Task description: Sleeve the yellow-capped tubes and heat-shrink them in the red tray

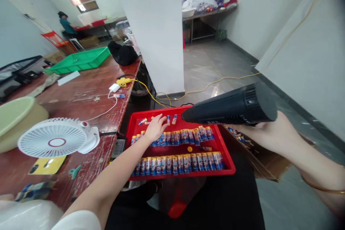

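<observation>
A red tray (228, 158) rests in front of me with two rows of small blue-labelled tubes (179, 163) laid side by side, plus a few loose ones (174, 118) at its far end. My left hand (155, 127) reaches into the tray with fingers stretched out, touching the upper row of tubes. My right hand (265, 131) grips a black heat gun (231, 107), its nozzle pointing left over the tray's far part.
A worn red table (88, 97) lies to the left with a white desk fan (58, 140), a pale green basin (13, 113), a green crate (81, 59) and a charger cable. A cardboard box (258, 161) sits right of the tray. A yellow cord crosses the floor. A person stands far back left.
</observation>
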`<act>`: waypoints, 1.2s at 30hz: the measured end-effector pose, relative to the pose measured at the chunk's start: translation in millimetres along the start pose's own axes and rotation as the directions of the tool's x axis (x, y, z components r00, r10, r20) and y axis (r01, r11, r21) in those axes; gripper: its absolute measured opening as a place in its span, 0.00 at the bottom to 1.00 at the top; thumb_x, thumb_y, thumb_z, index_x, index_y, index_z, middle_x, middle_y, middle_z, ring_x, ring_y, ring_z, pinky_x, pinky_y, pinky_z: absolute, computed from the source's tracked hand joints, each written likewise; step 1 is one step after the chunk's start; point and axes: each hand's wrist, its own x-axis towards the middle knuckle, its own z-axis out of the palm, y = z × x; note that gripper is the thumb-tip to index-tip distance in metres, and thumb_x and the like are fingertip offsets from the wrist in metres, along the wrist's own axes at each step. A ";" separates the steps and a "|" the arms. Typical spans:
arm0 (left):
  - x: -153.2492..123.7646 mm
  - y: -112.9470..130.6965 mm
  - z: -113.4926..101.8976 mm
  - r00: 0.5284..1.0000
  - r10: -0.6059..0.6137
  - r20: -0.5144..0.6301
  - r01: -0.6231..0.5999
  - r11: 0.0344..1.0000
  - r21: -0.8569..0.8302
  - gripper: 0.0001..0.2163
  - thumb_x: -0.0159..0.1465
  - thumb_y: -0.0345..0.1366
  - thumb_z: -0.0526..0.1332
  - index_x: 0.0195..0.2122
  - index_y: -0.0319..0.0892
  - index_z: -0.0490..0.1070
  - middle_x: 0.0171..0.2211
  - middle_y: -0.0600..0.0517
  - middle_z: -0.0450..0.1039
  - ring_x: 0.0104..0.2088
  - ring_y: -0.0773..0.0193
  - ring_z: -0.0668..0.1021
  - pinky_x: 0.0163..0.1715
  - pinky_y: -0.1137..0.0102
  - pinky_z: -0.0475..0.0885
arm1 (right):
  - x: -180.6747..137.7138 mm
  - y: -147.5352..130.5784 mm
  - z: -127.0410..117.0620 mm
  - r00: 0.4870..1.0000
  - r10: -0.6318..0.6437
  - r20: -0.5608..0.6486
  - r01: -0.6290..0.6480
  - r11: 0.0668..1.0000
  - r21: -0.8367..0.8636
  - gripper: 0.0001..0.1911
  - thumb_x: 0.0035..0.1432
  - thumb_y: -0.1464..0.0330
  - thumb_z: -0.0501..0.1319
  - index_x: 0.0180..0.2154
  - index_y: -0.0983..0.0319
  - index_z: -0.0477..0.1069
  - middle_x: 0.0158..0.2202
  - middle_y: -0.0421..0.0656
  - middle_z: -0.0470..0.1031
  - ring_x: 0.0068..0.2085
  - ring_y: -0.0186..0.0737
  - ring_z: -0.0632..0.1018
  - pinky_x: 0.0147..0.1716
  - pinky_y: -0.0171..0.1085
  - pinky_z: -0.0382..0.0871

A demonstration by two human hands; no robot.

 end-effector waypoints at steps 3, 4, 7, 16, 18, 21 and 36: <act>2.1 15.5 1.9 0.997 0.081 0.013 -0.081 0.996 -0.037 0.23 0.69 0.44 0.54 0.61 0.39 0.62 0.65 0.40 0.60 0.66 0.54 0.62 0.65 0.56 0.54 | 0.2 1.0 -3.3 1.000 0.003 -0.017 -0.002 1.000 0.027 0.18 0.44 0.56 0.70 0.34 0.61 0.78 0.37 0.47 0.83 0.38 0.54 0.82 0.36 0.45 0.76; 0.5 20.4 2.5 0.993 0.113 0.024 -0.112 0.992 -0.053 0.23 0.67 0.45 0.57 0.61 0.41 0.63 0.65 0.43 0.61 0.65 0.56 0.62 0.66 0.59 0.54 | -0.1 1.2 -5.0 1.000 0.011 -0.026 -0.010 0.999 0.031 0.18 0.44 0.56 0.70 0.35 0.61 0.78 0.37 0.47 0.83 0.38 0.54 0.82 0.36 0.44 0.77; -8.5 25.4 -0.2 0.996 0.092 -0.001 -0.092 0.993 -0.080 0.22 0.66 0.44 0.58 0.60 0.45 0.64 0.63 0.47 0.64 0.64 0.58 0.64 0.65 0.61 0.56 | -1.7 2.4 -10.7 0.998 0.025 -0.054 -0.024 0.999 0.029 0.17 0.45 0.57 0.70 0.35 0.60 0.78 0.36 0.46 0.83 0.36 0.52 0.82 0.33 0.43 0.77; -47.7 -19.8 -36.0 0.958 -0.261 -0.116 0.260 0.965 -0.027 0.17 0.70 0.39 0.47 0.53 0.44 0.70 0.54 0.44 0.73 0.58 0.53 0.71 0.61 0.53 0.59 | 14.0 -7.8 23.0 0.987 -0.087 0.133 0.065 0.985 0.161 0.16 0.49 0.57 0.68 0.35 0.61 0.78 0.36 0.44 0.83 0.37 0.50 0.81 0.40 0.45 0.76; -54.7 -27.5 -38.0 0.959 -0.271 -0.082 0.270 0.963 -0.019 0.18 0.70 0.41 0.48 0.56 0.45 0.68 0.58 0.44 0.70 0.60 0.52 0.69 0.63 0.51 0.55 | 18.4 -17.2 32.2 0.978 -0.120 0.171 0.088 0.979 0.185 0.16 0.50 0.57 0.67 0.37 0.60 0.78 0.38 0.43 0.83 0.39 0.49 0.81 0.41 0.43 0.75; -67.2 -41.6 -39.7 0.968 -0.249 0.004 0.249 0.968 -0.031 0.28 0.63 0.47 0.60 0.62 0.43 0.60 0.64 0.40 0.62 0.64 0.49 0.63 0.63 0.51 0.55 | 19.9 -31.7 36.3 0.956 -0.163 0.243 0.151 0.986 0.067 0.15 0.48 0.57 0.68 0.36 0.59 0.78 0.36 0.42 0.82 0.38 0.49 0.81 0.39 0.42 0.73; -81.2 -59.2 -65.8 0.962 -0.175 0.212 0.182 0.983 -0.016 0.31 0.50 0.37 0.70 0.56 0.40 0.68 0.53 0.41 0.70 0.53 0.47 0.75 0.53 0.59 0.70 | 54.0 -46.3 92.0 0.943 0.183 0.277 -0.010 0.851 -0.526 0.18 0.54 0.55 0.61 0.39 0.63 0.74 0.34 0.51 0.80 0.39 0.55 0.80 0.41 0.47 0.64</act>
